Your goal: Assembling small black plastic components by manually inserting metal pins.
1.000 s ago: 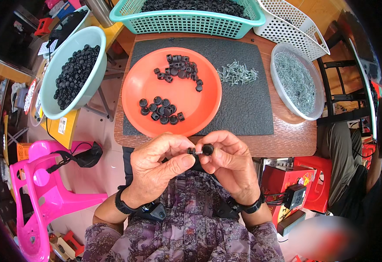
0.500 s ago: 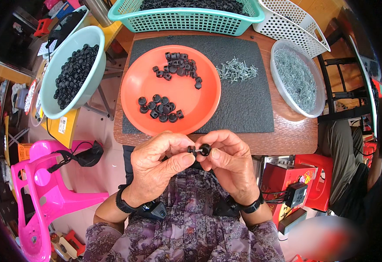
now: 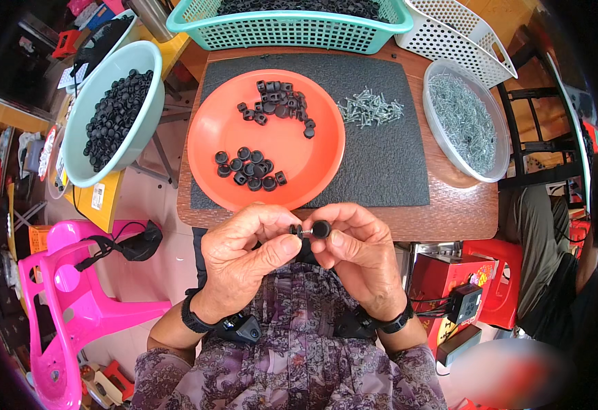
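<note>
A smooth pale-teal bowl (image 3: 135,56) is holding black pieces (image 3: 117,116). Over the wood-grain counter's near edge (image 3: 442,229), your left hand (image 3: 247,247) is pinching a small black piece (image 3: 295,231); a thin metal screw (image 3: 306,233) is bridging to the round black cap (image 3: 321,229) your right hand (image 3: 359,249) is clamping in its grip (you're apparently joining them, which is calling for straight alignment). Silvery screws (image 3: 370,109) are lying on the rough dark mat (image 3: 388,167).

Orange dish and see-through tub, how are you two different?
The orange dish is solid orange; the tub is pale and see-through. The dish holds black parts; the tub holds silvery screws. The dish lies mostly on the dark mat; the tub stands right of it. Both are open-topped.
</note>
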